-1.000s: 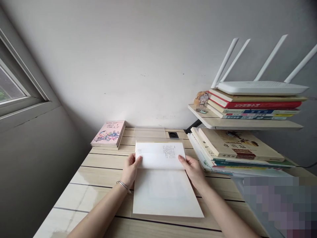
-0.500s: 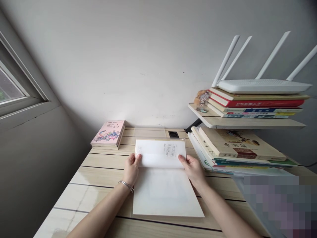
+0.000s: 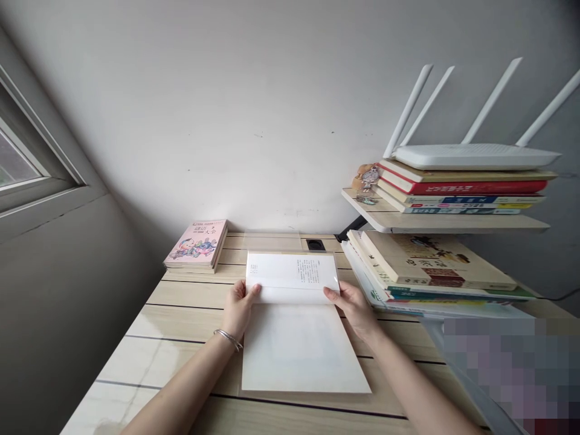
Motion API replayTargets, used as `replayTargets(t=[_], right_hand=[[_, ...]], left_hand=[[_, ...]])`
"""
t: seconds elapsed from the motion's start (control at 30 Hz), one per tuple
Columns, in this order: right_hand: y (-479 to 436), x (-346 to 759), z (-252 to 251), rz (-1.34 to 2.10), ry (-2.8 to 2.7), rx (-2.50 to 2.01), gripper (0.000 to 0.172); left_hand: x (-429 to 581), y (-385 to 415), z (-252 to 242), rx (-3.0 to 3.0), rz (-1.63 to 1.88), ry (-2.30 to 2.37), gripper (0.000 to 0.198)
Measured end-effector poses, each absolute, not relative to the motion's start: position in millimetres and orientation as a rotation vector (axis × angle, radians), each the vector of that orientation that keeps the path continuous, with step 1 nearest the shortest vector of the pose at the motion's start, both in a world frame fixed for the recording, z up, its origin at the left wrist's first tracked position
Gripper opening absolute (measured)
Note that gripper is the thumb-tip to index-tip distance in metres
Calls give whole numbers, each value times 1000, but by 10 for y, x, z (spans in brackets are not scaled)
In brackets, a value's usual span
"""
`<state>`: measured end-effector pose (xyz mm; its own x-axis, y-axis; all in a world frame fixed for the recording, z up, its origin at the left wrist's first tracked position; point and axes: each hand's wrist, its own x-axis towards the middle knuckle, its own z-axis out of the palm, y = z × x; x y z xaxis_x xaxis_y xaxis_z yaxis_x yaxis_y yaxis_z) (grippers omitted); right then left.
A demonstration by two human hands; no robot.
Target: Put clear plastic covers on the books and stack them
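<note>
In the view from the head camera, we see two bare hands gripping a white printed sheet [image 3: 290, 272] just below the center of the frame. The left hand [image 3: 235, 309] pinches the sheet's left edge, thumb laid on top; the right hand [image 3: 357, 309] pinches the right edge the same way. We cannot make out how the fingers lie beneath. Small lines of print run along the sheet's left and right portions, too fine for us to read.

Directly below it in the frame, a larger blank white page [image 3: 303, 356] lies on the striped wooden desk [image 3: 176, 317]. A silver bangle [image 3: 229, 339] circles the left wrist. We note a pile of pink-covered books [image 3: 197, 244] at center left, near the wall, and a black round-holed fitting [image 3: 316, 244] above the sheet. At right, a lower stack of books [image 3: 439, 260] sits beneath a shelf [image 3: 453, 224], which carries more books [image 3: 475, 188] topped by a white router [image 3: 475, 157], its four antennas reaching toward the upper right.
</note>
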<state>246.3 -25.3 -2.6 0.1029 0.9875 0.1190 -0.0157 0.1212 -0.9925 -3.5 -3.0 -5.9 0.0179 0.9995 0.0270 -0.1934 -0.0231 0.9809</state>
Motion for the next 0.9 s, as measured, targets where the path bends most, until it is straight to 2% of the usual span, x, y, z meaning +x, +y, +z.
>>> replayTargets(t=[0.67, 0.9], right_hand=[[-180, 2415, -205, 795, -1152, -1309, 41], [-194, 2381, -203, 954, -1076, -1180, 36]], left_hand=[[-3, -19, -4, 1161, 1377, 1123, 34], [-10, -19, -64, 1204, 1354, 1087, 34]])
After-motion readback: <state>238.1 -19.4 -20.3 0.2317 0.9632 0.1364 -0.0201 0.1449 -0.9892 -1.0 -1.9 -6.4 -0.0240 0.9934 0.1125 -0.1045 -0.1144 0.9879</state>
